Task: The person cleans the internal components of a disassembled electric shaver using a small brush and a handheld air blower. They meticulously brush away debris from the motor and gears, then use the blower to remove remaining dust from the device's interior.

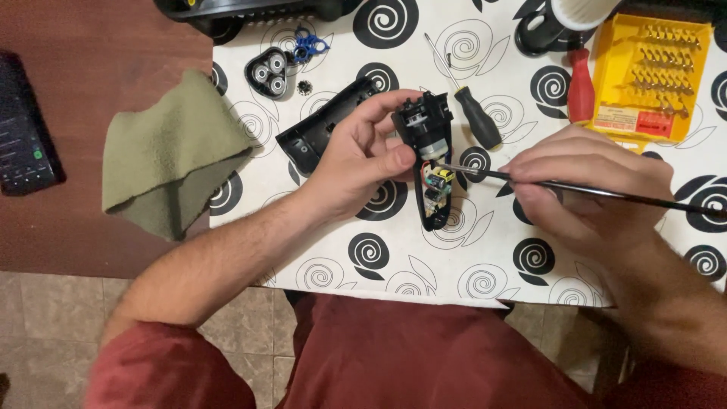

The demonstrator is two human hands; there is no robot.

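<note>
1. Left hand [362, 163], frame centre: fingers closed round opened shaver body [430, 163], circuit board showing.
2. Right hand [587, 185], centre-right: pinches thin black tool [606, 192], tip touching board.
3. Behind: black-handled screwdriver [477, 115] on desk [485, 250].
4. Upper right: yellow bit case [651, 76].

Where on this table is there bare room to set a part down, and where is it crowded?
Free: the patterned cloth along the near edge, below the left hand and right hand; also the brown tabletop between the remote and green rag. Crowded: the far edge, with shaver head, black-handled screwdriver and yellow bit case.
</note>
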